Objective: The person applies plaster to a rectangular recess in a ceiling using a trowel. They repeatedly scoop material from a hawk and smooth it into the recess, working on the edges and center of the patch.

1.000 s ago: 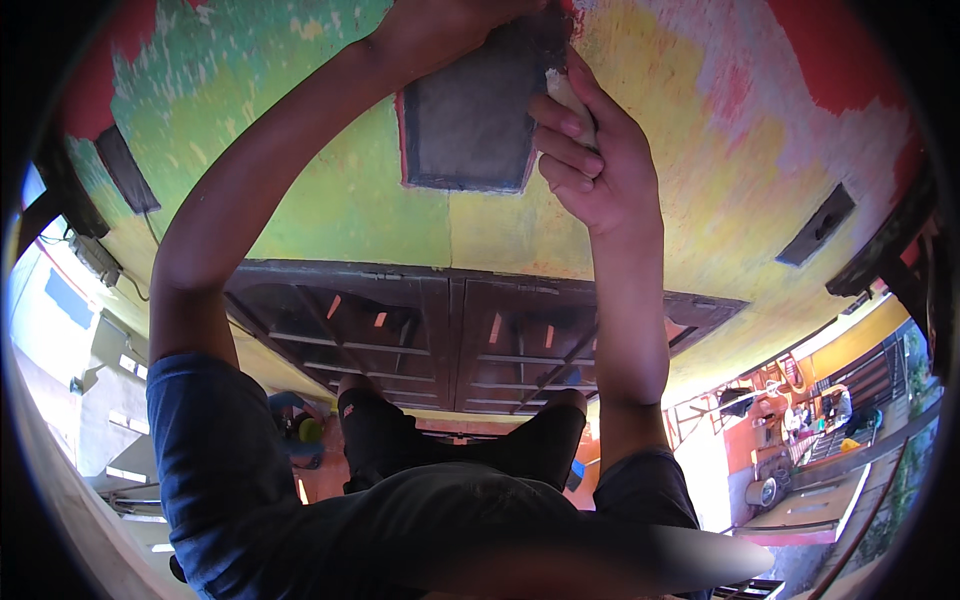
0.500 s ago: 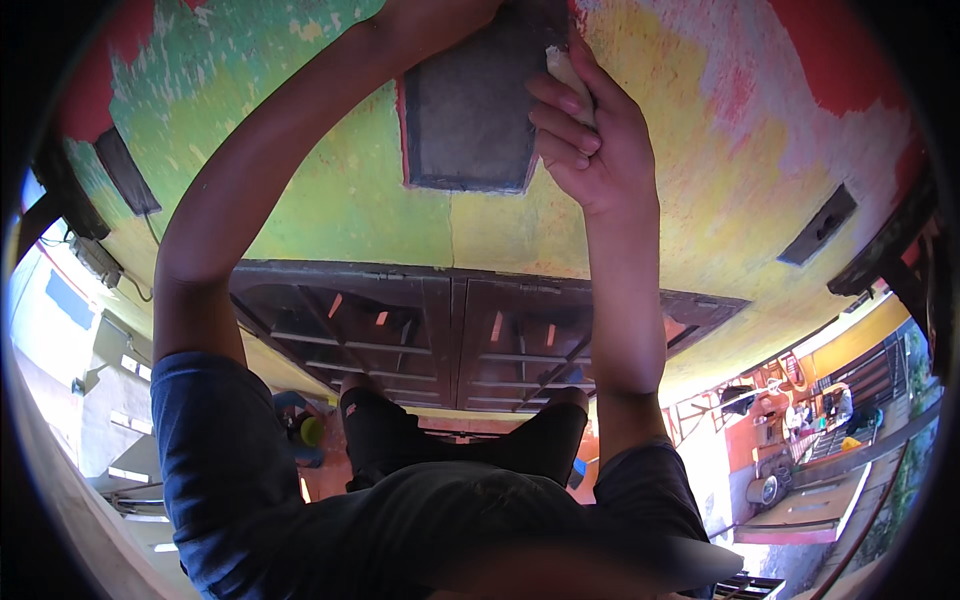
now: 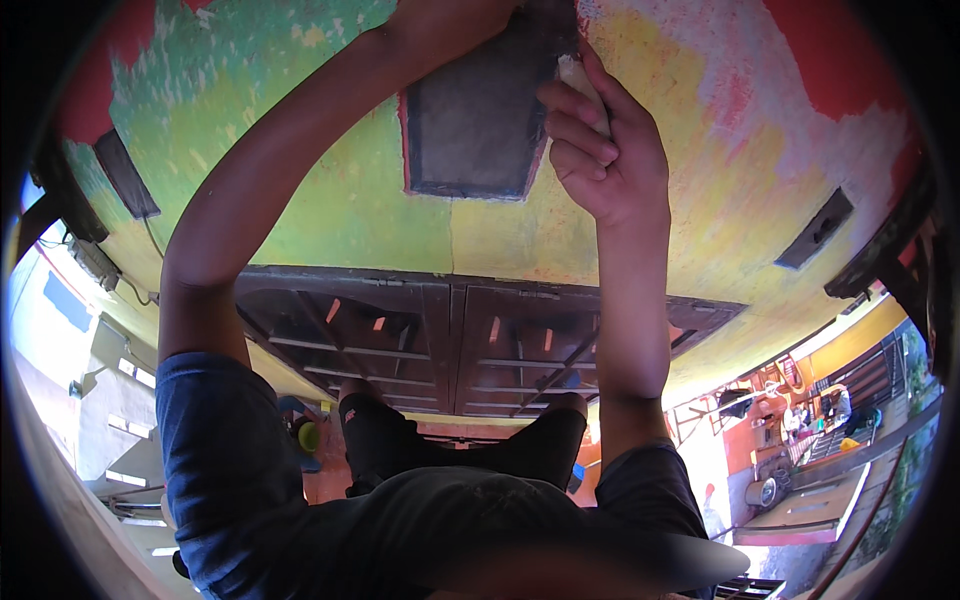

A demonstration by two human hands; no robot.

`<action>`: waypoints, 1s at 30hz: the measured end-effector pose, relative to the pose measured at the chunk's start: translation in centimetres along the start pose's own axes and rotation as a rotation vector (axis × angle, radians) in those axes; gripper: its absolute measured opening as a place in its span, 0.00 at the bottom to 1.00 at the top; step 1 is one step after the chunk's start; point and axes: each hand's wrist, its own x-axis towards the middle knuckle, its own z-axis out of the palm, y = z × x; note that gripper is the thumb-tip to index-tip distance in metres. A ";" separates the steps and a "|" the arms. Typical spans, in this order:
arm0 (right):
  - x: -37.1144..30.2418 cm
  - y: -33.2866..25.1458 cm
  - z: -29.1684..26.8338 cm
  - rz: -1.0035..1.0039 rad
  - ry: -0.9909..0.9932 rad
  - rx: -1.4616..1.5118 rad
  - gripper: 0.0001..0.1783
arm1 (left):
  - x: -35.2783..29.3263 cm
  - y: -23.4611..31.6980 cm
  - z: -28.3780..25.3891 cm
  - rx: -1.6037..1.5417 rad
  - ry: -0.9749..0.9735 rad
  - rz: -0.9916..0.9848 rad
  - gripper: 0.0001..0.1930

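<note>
A slip could scuff or mark the yellow-green wall [image 3: 330, 215] around the dark panel [image 3: 470, 140] at 12 o'clock; the likely cause would be tired, outstretched arms or a handle twisting in the fingers. The right hand [image 3: 612, 150], toward 1 o'clock just beside the panel's edge, has its grip curled closed around a pale handle [image 3: 587, 95], the thumb extended upward along it. The left hand [image 3: 455, 22], at 12 o'clock, runs into the top edge; I cannot tell its grip or whether it holds anything.
</note>
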 end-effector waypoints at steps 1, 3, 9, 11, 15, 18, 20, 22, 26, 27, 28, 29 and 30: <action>-0.1 0.0 -0.1 0.007 0.055 -0.044 0.20 | 0.0 0.0 0.0 0.009 0.011 0.046 0.14; -0.3 0.0 0.1 0.007 0.033 -0.001 0.20 | 0.0 0.1 -0.1 0.033 0.041 0.138 0.13; -0.1 0.2 1.4 -0.007 0.036 0.016 0.19 | -0.2 0.3 -0.1 0.072 0.083 0.088 0.13; 0.3 0.1 1.4 0.008 0.017 0.011 0.19 | 0.0 0.2 -0.1 0.100 0.101 0.116 0.13; 0.4 -0.4 1.2 0.010 0.016 0.002 0.19 | 0.5 0.0 -0.2 0.056 0.006 0.003 0.12; -0.2 -0.5 1.3 0.016 0.039 -0.014 0.19 | 0.4 0.2 -0.3 0.035 0.118 0.111 0.12; -0.6 -0.5 1.6 0.032 0.061 -0.006 0.19 | 0.0 0.4 -0.1 0.007 0.060 0.014 0.11; -0.9 -0.3 1.7 -0.024 0.124 0.061 0.19 | -0.5 0.7 0.3 0.016 0.055 -0.003 0.11; -1.1 0.1 1.3 -0.018 0.139 -0.079 0.19 | -1.2 1.1 1.2 0.031 0.124 0.060 0.11; -1.1 0.1 1.0 -0.013 0.105 -0.082 0.20 | -1.3 1.2 1.3 0.028 0.140 0.060 0.10; -1.2 0.1 0.7 -0.040 0.091 -0.031 0.20 | -1.4 1.3 1.4 0.023 0.126 0.025 0.11; -1.3 0.1 0.5 -0.014 0.116 -0.078 0.20 | -1.4 1.3 1.4 0.022 0.116 -0.007 0.11; -1.5 0.1 0.3 -0.023 0.147 -0.083 0.20 | -1.4 1.4 1.4 0.021 0.106 -0.036 0.11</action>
